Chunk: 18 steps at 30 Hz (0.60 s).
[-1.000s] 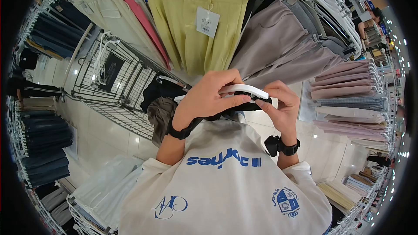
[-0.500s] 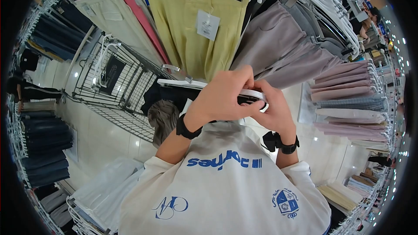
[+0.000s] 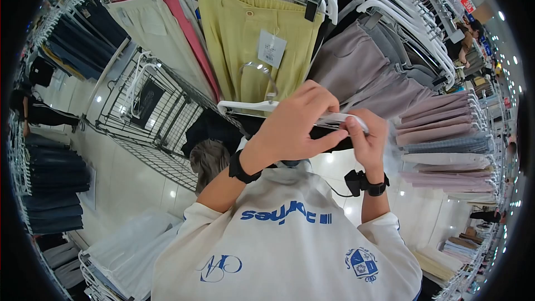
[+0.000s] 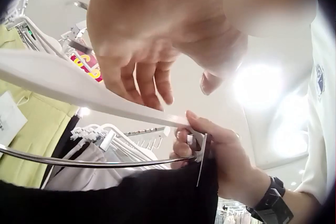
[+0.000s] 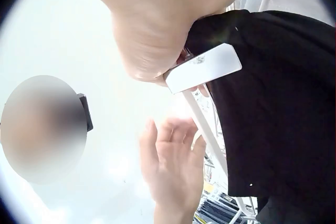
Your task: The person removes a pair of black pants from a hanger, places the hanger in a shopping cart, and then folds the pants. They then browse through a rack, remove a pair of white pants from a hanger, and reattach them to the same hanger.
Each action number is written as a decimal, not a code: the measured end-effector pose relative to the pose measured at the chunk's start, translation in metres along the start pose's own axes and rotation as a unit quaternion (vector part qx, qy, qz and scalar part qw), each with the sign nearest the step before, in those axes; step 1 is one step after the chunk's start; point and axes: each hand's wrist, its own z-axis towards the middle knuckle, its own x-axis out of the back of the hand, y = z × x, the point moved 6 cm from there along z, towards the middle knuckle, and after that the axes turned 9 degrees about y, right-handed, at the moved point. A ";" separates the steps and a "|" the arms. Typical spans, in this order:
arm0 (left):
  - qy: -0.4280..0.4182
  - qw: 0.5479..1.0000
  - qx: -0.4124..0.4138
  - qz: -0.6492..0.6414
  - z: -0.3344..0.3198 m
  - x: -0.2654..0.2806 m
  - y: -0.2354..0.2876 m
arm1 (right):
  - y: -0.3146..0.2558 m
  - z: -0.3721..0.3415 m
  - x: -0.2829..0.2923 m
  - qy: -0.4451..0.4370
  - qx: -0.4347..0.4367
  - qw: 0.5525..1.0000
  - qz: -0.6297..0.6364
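A white clip hanger (image 3: 245, 106) with a clear hook and a metal bar (image 4: 94, 163) spans the space before my chest. Black cloth (image 4: 131, 198) hangs from the bar. My right hand (image 3: 369, 140) grips the hanger's right end, thumb on the white arm and fingers curled by the metal clip (image 4: 203, 153). Just above the hanger is my left hand (image 3: 295, 128), its fingers loosely bent and its thumb held apart, nothing between them in the left wrist view. A flat white piece (image 5: 205, 69) shows beside the right hand in the right wrist view.
Yellow trousers (image 3: 228, 39) with a paper tag hang on the rack ahead, grey-mauve trousers (image 3: 351, 64) to their right. A wire cart (image 3: 145, 145) stands at left, with dark clothes and a brown garment (image 3: 209, 161) beside it. More clothes racks line both sides.
The left hand has come off the hanger's right end, and its thumb has opened away. The hanger's left end and hook have come into view. The right hand keeps its hold at the end.
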 end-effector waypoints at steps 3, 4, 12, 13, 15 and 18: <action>0.087 0.995 -0.043 -0.017 -0.001 0.032 -0.002 | 0.002 0.008 0.022 0.042 -0.037 0.997 0.044; 0.116 0.987 -0.106 0.032 -0.001 0.046 0.001 | 0.003 0.010 0.029 0.072 -0.021 0.996 0.040; 0.309 0.940 0.033 0.144 -0.008 0.141 -0.053 | -0.005 0.041 0.080 0.226 0.048 0.967 0.111; 0.311 0.939 0.024 0.145 -0.005 0.146 -0.057 | -0.008 0.046 0.084 0.230 0.055 0.965 0.114; 0.315 0.942 0.062 0.099 0.002 0.153 -0.071 | -0.014 0.055 0.095 0.249 0.087 0.960 0.097; 0.264 0.952 0.154 0.020 0.006 0.154 -0.087 | -0.031 0.070 0.098 0.248 0.077 0.950 0.176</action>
